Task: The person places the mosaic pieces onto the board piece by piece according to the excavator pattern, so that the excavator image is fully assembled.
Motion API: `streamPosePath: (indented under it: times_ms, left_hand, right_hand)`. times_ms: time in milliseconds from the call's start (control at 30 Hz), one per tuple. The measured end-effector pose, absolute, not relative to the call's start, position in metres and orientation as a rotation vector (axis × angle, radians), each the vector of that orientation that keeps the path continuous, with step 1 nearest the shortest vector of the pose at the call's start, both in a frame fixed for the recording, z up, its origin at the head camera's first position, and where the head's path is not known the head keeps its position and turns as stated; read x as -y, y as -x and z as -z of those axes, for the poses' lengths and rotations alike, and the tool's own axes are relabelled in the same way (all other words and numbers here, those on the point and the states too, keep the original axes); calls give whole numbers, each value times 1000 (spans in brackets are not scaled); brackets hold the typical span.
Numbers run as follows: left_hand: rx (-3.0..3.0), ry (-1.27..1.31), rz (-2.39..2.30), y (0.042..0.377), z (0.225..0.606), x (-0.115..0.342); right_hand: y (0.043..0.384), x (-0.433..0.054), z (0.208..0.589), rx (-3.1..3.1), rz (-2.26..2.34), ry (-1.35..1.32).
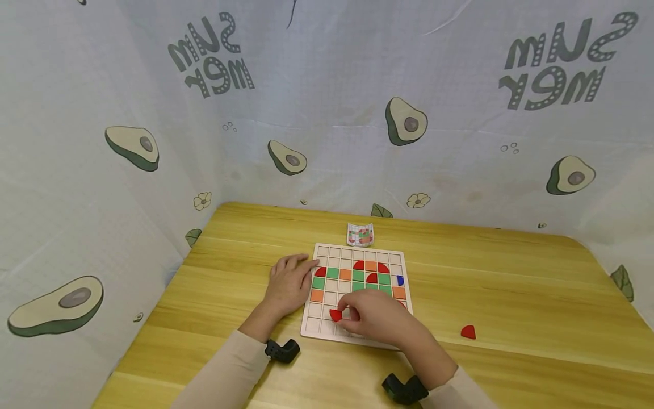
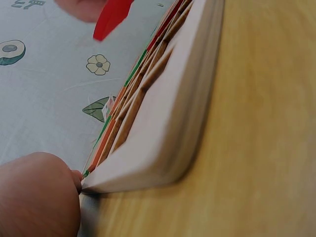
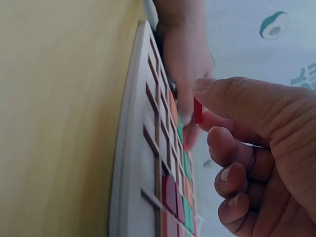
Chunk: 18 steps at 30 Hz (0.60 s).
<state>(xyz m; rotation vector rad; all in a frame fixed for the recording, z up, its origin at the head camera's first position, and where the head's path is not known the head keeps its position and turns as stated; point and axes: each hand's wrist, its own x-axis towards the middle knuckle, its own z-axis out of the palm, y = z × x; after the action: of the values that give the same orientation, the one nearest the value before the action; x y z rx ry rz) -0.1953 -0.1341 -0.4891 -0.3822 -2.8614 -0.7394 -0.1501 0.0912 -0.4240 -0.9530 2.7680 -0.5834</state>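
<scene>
A pale wooden grid board (image 1: pixel 313 326) lies on the table, with green and orange square tiles, red quarter-circle tiles and a blue piece (image 1: pixel 401 280) in some cells. My right hand (image 1: pixel 377 316) pinches a red quarter-circle tile (image 1: pixel 335 315) between thumb and fingertip. That tile is held above the board's near-left cells, apart from the surface in the right wrist view. At the board's left edge rests my left hand (image 1: pixel 289 286), its fingers relaxed and the fingertips touching the rim. Part of the near right of the board is hidden under my right hand.
On the table to the right lies another red quarter-circle tile (image 1: pixel 468 332). A small curled card (image 1: pixel 360 234) with a printed coloured grid sits behind the board. A white curtain (image 1: pixel 337 102) with avocado prints hangs along the back and left of the wooden table (image 1: pixel 511 284).
</scene>
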Motion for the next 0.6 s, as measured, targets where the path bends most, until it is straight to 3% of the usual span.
streamPosePath:
  times_ms: [600]
  left_hand:
    - [2850,401,714,198,494,135]
  right_hand:
    - [164,-43,445,-2819,555,886]
